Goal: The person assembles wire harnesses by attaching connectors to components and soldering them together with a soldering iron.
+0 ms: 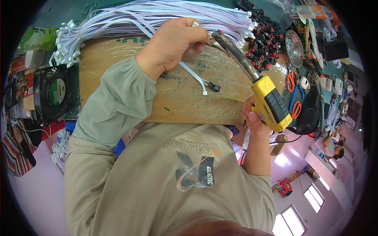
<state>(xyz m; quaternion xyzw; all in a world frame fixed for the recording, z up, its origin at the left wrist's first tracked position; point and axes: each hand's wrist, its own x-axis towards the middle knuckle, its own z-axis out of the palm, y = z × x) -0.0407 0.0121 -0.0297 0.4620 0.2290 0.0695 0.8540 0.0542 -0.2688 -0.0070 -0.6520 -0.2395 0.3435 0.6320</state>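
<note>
My left hand (175, 45) is closed in a pinch above the board, its fingertips beside the dark tip of a soldering iron (271, 104). A white flat cable (191, 72) runs under this hand and out below it, ending in a small white plug and a black connector (214, 87). What exactly sits between the fingertips is small and partly hidden, but a thin end shows there. My right hand (256, 120) grips the yellow and black handle of the iron, whose metal shaft slants up to the left.
A thick bundle of white flat cables (118, 19) lies along the back. Right of it are a pile of black and red connectors (264, 43), a round metal dish (294, 48), orange-handled scissors (291, 81) and blue-orange pliers (295, 108). A black fan (53, 92) stands left of the wooden board (118, 82).
</note>
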